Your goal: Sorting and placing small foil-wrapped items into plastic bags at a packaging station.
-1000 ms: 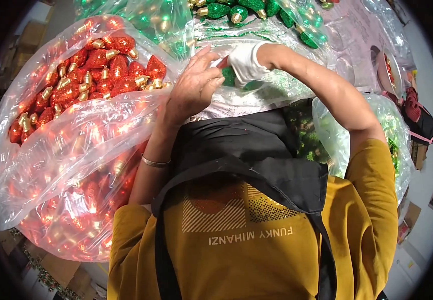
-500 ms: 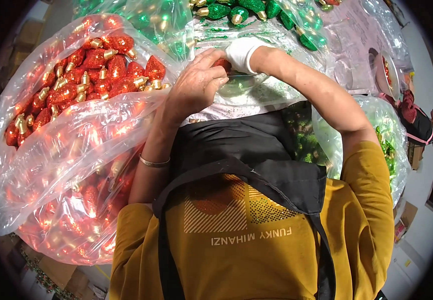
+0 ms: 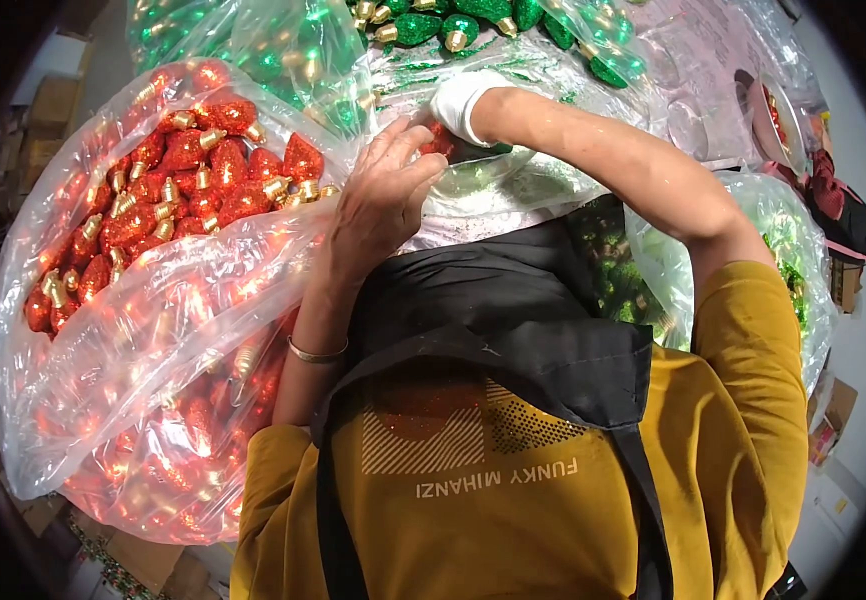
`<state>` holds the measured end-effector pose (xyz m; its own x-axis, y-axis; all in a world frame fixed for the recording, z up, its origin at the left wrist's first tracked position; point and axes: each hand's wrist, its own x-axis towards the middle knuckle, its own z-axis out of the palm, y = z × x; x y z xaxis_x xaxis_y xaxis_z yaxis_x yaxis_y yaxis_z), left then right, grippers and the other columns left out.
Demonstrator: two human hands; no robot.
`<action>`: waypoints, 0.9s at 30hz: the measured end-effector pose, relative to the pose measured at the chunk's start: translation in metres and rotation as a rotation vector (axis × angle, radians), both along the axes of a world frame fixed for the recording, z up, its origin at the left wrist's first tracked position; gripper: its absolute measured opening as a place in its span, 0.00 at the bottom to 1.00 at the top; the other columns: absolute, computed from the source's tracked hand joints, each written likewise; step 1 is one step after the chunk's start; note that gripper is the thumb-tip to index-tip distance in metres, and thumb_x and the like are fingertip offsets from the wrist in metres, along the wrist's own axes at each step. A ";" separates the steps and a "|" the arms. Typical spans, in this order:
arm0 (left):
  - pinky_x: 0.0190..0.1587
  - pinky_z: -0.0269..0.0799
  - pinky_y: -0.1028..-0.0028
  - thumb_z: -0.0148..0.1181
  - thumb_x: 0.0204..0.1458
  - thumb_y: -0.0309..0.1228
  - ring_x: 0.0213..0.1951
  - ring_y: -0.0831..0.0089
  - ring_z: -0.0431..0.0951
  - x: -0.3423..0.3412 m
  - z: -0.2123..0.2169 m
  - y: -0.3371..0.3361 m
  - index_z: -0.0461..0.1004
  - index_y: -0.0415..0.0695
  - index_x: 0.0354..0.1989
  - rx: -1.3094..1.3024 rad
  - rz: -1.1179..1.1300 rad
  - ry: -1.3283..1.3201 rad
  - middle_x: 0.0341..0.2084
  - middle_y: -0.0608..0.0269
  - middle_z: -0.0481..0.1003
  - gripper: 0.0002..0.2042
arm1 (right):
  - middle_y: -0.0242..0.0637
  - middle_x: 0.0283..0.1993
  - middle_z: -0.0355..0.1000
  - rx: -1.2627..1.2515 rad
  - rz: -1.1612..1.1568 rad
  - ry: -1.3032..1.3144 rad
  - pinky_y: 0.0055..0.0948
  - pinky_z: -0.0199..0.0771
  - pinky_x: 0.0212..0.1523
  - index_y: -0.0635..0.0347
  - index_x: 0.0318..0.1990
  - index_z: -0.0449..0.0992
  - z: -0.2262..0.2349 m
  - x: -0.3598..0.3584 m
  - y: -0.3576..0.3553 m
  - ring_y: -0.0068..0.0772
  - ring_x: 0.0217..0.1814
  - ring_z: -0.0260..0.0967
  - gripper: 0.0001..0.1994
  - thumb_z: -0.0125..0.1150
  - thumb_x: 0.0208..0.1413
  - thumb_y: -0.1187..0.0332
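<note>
A red glittery bulb ornament (image 3: 439,140) shows only in part between my two hands, above the near edge of the covered table. My left hand (image 3: 383,180), bare with a bangle on the wrist, has its finger and thumb at the ornament's left side, closed around it. A white glove covers my right hand (image 3: 463,103), which is bent inward against the ornament's other side. Its fingers are hidden. Close under the right wrist, a small dark green patch (image 3: 499,148) shows; what it belongs to is unclear.
An open clear plastic bag (image 3: 163,330) of red bulb ornaments (image 3: 188,150) fills the left side. Green bulb ornaments (image 3: 416,29) lie at the far edge beside a bag of green ones (image 3: 263,60). Another plastic bag (image 3: 673,260) stands right of my lap; a bowl (image 3: 768,130) sits far right.
My left hand has drawn slightly back and its fingers have loosened, so more of the red ornament shows. The whole view has shifted a little.
</note>
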<state>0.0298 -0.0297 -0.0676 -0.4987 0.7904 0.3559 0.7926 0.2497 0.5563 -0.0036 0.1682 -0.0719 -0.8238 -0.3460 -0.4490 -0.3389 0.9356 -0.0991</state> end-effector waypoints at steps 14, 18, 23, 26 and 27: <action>0.58 0.62 0.58 0.51 0.42 0.16 0.58 0.46 0.64 -0.016 0.015 -0.029 0.75 0.39 0.36 -0.114 0.133 0.202 0.47 0.49 0.71 0.13 | 0.41 0.28 0.74 -0.270 -0.478 0.224 0.30 0.72 0.33 0.65 0.42 0.74 0.176 0.117 0.041 0.29 0.30 0.72 0.13 0.51 0.61 0.63; 0.59 0.61 0.59 0.50 0.39 0.14 0.58 0.47 0.64 -0.053 -0.004 -0.019 0.76 0.40 0.35 -0.028 0.098 0.219 0.48 0.50 0.71 0.15 | 0.35 0.33 0.72 0.062 -0.947 0.121 0.28 0.69 0.28 0.60 0.43 0.75 0.201 0.218 0.147 0.18 0.31 0.68 0.10 0.51 0.62 0.65; 0.61 0.59 0.60 0.50 0.40 0.14 0.57 0.49 0.66 -0.064 0.009 0.015 0.75 0.41 0.43 0.009 0.128 0.296 0.50 0.49 0.70 0.19 | 0.40 0.33 0.75 0.609 -0.884 -0.127 0.32 0.70 0.33 0.60 0.37 0.77 0.164 0.375 0.265 0.37 0.33 0.72 0.08 0.54 0.54 0.68; 0.61 0.57 0.57 0.53 0.46 0.19 0.56 0.48 0.66 -0.005 0.030 0.033 0.75 0.40 0.44 0.165 0.096 -0.033 0.47 0.50 0.72 0.15 | 0.46 0.35 0.75 0.583 -1.277 -0.271 0.37 0.71 0.37 0.62 0.40 0.77 0.139 0.386 0.242 0.44 0.37 0.73 0.11 0.56 0.52 0.66; 0.62 0.55 0.56 0.54 0.47 0.19 0.54 0.49 0.67 0.005 0.026 0.041 0.74 0.39 0.42 0.051 0.019 0.044 0.47 0.51 0.72 0.13 | 0.46 0.35 0.75 0.594 -1.318 -0.275 0.37 0.71 0.37 0.62 0.40 0.77 0.128 0.411 0.255 0.44 0.37 0.73 0.11 0.56 0.52 0.66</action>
